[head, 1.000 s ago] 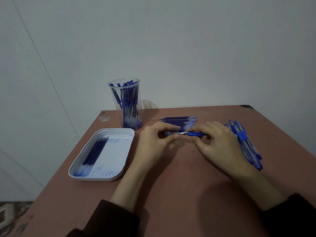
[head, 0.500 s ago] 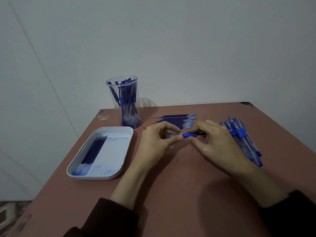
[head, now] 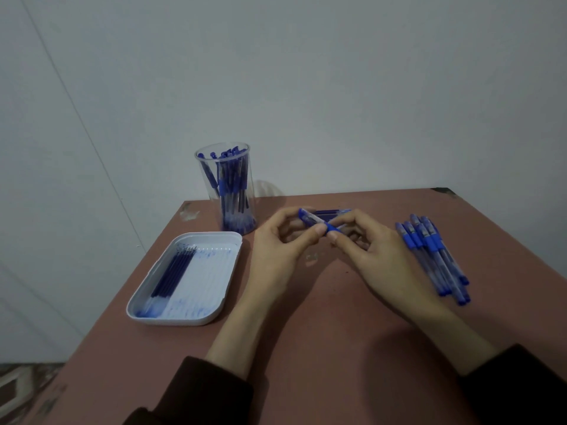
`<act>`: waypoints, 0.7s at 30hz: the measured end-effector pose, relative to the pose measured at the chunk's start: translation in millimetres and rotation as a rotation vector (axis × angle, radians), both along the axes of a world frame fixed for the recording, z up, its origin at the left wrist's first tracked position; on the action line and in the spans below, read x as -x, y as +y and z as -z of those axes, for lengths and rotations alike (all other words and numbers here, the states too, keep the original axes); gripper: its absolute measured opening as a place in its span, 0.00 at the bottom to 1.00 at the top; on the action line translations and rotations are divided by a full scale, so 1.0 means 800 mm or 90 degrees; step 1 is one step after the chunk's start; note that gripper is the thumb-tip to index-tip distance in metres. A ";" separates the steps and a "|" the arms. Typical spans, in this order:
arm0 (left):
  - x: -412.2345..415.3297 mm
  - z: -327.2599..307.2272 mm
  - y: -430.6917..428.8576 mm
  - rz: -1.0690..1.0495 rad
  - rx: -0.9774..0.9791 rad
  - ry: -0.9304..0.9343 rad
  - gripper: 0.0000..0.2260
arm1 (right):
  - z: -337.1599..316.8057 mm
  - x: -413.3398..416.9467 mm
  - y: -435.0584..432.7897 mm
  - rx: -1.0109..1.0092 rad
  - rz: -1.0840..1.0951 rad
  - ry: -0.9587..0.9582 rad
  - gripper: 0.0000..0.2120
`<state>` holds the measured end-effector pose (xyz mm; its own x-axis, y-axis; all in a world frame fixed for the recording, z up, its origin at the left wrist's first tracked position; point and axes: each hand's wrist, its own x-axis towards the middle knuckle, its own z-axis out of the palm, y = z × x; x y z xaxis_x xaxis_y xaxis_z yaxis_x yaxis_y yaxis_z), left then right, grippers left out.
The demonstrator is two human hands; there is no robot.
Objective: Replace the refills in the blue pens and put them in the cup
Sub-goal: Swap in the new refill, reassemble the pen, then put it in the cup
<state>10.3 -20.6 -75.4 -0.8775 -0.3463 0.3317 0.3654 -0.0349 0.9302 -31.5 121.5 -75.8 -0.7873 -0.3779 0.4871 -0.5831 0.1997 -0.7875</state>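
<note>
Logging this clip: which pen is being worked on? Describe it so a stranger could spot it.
On the reddish table, look between the clear cup and the loose pens at right. There the left hand and right hand pinch one blue pen, the only one held.

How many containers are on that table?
2: a clear cup of blue pens standing at the back, and a white tray with refills lying nearer, slightly to its left. None seems hidden.

Left sleeve (head: 196, 391), right sleeve (head: 521, 384) dark brown, cuffs at forearm; left grip (head: 276, 250), right grip (head: 377, 256) bare.
</note>
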 end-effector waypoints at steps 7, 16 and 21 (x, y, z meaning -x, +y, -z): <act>-0.008 -0.029 -0.028 -0.106 -0.055 0.069 0.04 | 0.018 0.012 -0.005 -0.042 -0.022 0.005 0.12; -0.015 -0.168 -0.132 -0.454 0.189 0.303 0.06 | 0.027 0.017 -0.001 -0.102 -0.017 0.032 0.09; 0.017 -0.171 -0.145 -0.496 0.372 0.195 0.13 | 0.027 0.019 -0.001 -0.104 -0.011 0.033 0.10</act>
